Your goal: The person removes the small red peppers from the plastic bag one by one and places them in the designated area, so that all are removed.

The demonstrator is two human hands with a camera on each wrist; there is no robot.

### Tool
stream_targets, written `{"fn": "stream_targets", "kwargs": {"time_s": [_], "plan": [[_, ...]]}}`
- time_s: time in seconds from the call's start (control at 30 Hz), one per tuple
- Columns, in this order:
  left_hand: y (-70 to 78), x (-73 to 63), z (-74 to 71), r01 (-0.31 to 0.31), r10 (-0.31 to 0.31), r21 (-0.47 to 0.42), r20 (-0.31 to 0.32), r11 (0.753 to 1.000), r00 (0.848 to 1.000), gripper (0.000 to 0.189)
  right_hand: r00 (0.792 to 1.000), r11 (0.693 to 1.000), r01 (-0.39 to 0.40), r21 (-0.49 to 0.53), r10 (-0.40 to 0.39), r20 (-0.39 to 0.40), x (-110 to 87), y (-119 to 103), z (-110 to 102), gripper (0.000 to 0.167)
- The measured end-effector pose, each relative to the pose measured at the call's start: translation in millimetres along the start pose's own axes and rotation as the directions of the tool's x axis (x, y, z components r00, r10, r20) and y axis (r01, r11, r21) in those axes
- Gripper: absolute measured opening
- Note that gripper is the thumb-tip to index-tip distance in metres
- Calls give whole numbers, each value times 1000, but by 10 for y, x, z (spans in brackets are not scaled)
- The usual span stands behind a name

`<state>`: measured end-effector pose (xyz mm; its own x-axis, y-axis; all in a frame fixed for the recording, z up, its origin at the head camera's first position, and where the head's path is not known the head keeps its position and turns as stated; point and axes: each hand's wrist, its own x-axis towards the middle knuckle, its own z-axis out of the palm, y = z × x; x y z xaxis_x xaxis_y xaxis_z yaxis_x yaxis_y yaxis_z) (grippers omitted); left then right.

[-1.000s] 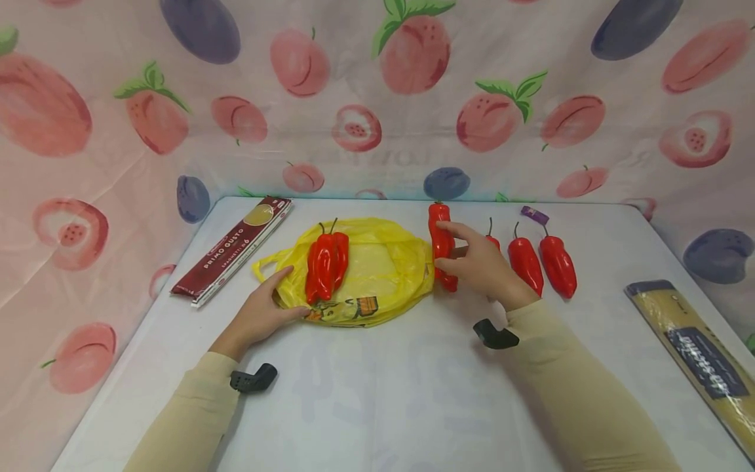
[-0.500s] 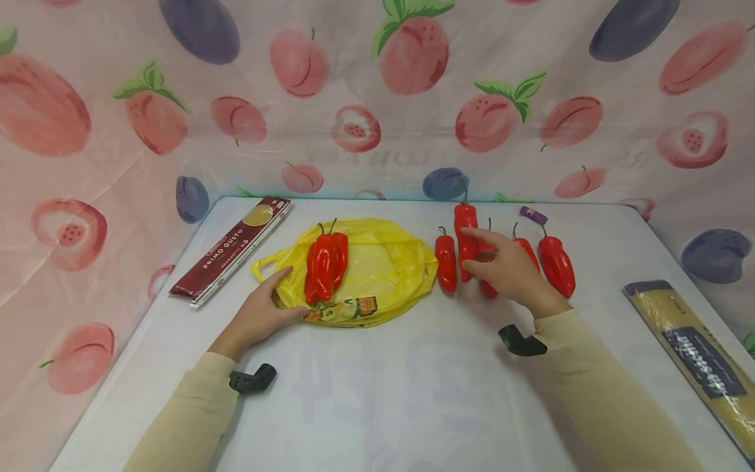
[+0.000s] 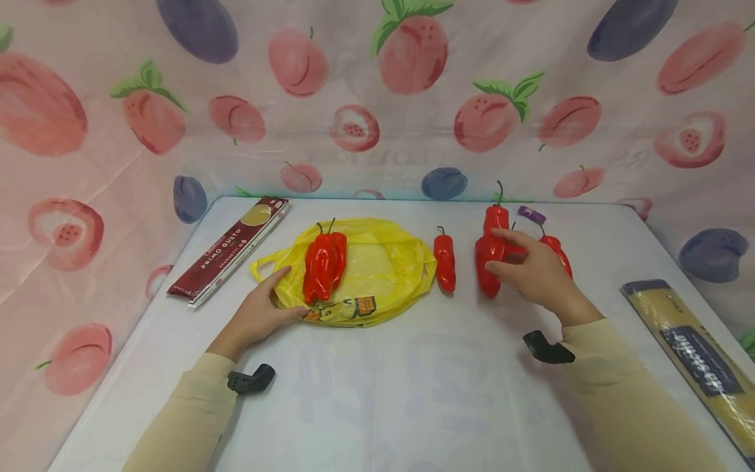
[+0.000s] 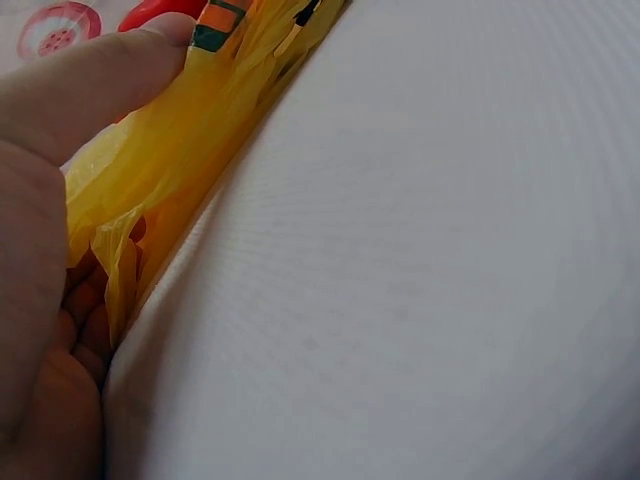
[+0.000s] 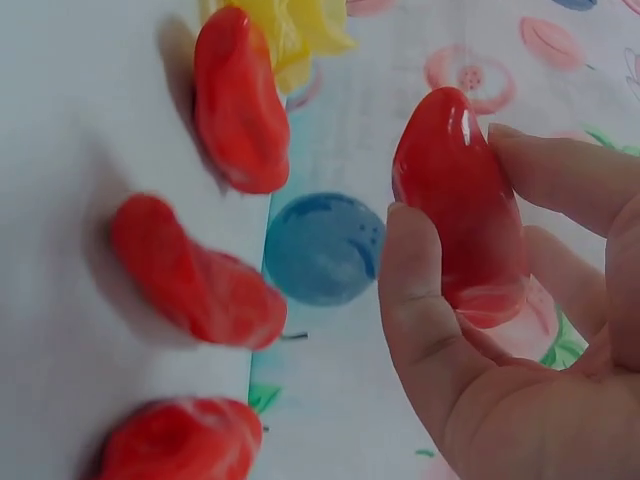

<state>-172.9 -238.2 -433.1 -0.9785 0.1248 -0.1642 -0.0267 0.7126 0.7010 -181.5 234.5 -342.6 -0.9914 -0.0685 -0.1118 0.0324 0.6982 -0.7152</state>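
My right hand (image 3: 531,269) pinches a shiny long red pepper (image 5: 465,200) between thumb and fingers. In the head view it is lifted, stem up, and overlaps another red pepper (image 3: 489,275) standing in the row. A separate red pepper (image 3: 445,263) lies close to the bag's right edge. My left hand (image 3: 265,311) grips the left edge of a yellow plastic bag (image 3: 377,265), thumb over its printed front and fingers partly hidden behind the plastic. On the bag rests a cluster of red peppers (image 3: 324,265) with thin dark stems.
A maroon spaghetti packet (image 3: 230,252) lies at the back left. Behind the row of peppers sits a small purple packet (image 3: 531,214). A long tan pasta packet (image 3: 687,354) lies along the right edge. Fruit-patterned cloth (image 3: 377,98) hangs behind the white table.
My right hand has moved rightward along the row, away from the bag, with the held pepper. The pepper beside the bag stands uncovered now. My left hand has stayed at the bag.
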Motion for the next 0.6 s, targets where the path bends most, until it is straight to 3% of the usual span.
{"fn": "stream_targets", "kwargs": {"time_s": [0.6], "plan": [[2, -24, -12, 9, -9, 0, 6, 1000, 1000, 105, 999, 998, -26, -59, 24, -31, -218, 380, -215, 79]]}}
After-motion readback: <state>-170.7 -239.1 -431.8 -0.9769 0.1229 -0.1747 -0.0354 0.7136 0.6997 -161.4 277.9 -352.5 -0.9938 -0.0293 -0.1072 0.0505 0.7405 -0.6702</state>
